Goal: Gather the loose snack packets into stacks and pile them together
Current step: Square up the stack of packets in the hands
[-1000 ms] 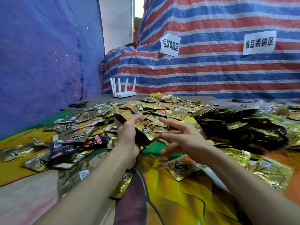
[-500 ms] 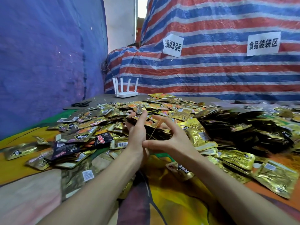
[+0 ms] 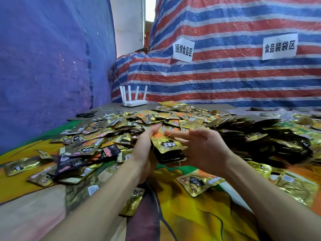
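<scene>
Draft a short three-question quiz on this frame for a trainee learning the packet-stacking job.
1. True or false: the stack of packets sits between the left hand and the right hand.
2. What stands beyond the loose packets, in front of the striped tarp? A) white router B) kettle C) weighing scale
3. Fill in: ___ paper signs hang on the tarp.
Key: 1 true; 2 A; 3 two.
</scene>
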Demonstrator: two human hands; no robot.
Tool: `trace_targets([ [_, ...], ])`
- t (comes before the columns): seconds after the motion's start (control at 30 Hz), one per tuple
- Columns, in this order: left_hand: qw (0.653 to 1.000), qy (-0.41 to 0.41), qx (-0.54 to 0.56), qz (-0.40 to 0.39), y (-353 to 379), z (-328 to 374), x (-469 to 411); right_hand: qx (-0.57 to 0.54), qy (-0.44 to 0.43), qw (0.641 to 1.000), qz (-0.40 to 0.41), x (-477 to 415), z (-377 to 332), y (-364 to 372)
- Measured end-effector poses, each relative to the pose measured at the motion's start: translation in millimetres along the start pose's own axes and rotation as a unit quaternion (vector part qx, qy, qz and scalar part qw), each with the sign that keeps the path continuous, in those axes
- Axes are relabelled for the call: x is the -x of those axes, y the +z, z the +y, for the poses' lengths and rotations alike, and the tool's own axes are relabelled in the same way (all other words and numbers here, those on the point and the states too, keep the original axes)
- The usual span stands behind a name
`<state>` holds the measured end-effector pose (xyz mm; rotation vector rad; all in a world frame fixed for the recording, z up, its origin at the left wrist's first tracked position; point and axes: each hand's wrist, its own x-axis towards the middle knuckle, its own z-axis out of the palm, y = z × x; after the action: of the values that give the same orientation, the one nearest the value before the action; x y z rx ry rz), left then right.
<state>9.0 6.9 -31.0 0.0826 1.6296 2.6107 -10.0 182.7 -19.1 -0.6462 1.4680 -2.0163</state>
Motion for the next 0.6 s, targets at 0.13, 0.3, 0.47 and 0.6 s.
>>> trace_targets([
  [0.13,0.999,-0.028,0.012,-0.009,3.6,2.2,1.8,-0.008,0.008,1.0,0.022,3.6,-4.1,-7.2],
  [0.3,1.0,-0.018,-0.01,0.016,13.6,-6.8,2.4,0.158,-0.058,0.957,0.236,-8.2,9.1,2.3],
  [0.47,0.995,0.07,-0.051,0.052,26.1,-16.4,2.0,0.296,-0.216,0.842,0.395,-17.9,23.7,14.9],
  [0.6,0.995,0.081,-0.015,0.049,29.5,-12.6,4.9,0.021,-0.19,0.901,0.389,-18.2,15.8,13.5],
])
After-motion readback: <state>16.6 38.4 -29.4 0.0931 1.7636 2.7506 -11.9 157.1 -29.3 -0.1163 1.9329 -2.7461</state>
